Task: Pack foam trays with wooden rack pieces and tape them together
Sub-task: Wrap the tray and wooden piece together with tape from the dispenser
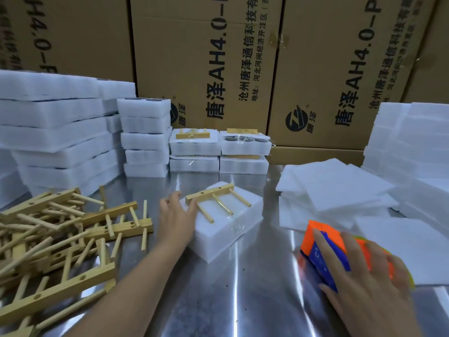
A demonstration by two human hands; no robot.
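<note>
Visibly taped three-peg rack piece (209, 194) tops white foam tray (218, 239); left grip (178, 215) and right grip (364, 271) open.

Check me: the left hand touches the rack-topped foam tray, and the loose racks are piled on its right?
Wrong side: the head view shows the left hand touching the rack-topped foam tray, with the loose racks piled on its left.

This is a packing station in a warehouse. Big printed cardboard cartons (206, 69) stand as a wall behind a shiny metal surface (230, 288) (it looks like steel), which carries stacks of white foam trays (56, 132), a heap of wooden rack pieces (60, 234) and taped packs (194, 149).
</note>
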